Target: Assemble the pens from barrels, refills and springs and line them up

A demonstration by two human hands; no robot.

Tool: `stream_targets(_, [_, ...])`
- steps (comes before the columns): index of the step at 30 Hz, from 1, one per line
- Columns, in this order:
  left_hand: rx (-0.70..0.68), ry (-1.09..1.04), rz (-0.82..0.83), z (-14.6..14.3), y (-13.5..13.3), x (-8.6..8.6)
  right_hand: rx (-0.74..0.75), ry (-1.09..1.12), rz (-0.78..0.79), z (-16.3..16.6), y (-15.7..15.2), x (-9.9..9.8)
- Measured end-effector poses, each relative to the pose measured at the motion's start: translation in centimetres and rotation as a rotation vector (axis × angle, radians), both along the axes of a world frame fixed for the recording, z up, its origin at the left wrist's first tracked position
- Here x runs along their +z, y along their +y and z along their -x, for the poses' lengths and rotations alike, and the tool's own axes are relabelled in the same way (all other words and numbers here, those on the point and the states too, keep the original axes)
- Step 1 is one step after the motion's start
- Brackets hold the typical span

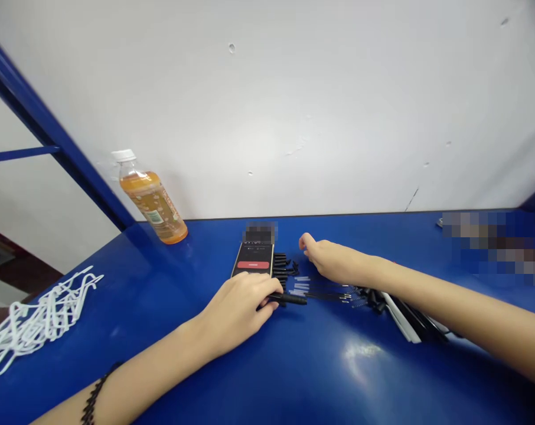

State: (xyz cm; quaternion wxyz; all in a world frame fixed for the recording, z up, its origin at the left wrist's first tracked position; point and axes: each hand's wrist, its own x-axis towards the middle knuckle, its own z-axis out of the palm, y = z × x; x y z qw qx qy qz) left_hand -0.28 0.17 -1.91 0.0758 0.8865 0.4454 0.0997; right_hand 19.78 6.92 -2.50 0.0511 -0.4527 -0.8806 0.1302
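Note:
My left hand [241, 307] rests on the blue table [294, 378], fingers curled round a thin black rod-like part [292, 299] that pokes out to the right. My right hand [327, 258] hovers a little farther back, fingers curled in a loose pinch near a cluster of small black parts [284, 268] and short white tubes [300, 286]; what it holds, if anything, is hidden. A black phone [253, 260] with a red bar on its screen lies flat just beyond my left hand. More black pins [360, 297] lie under my right forearm.
A bottle of orange drink [152, 200] stands at the back left against the white wall. A pile of white wire hooks [37, 316] lies at the table's left edge. Black and white strips [409, 319] lie under my right arm. A blue frame post rises at far left.

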Motion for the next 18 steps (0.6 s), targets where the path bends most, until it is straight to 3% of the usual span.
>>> stream_targets(18, [0.079,-0.114,0.094,0.0,-0.1,-0.6,0.055,-0.076,0.04,0.9,1.4,0.7])
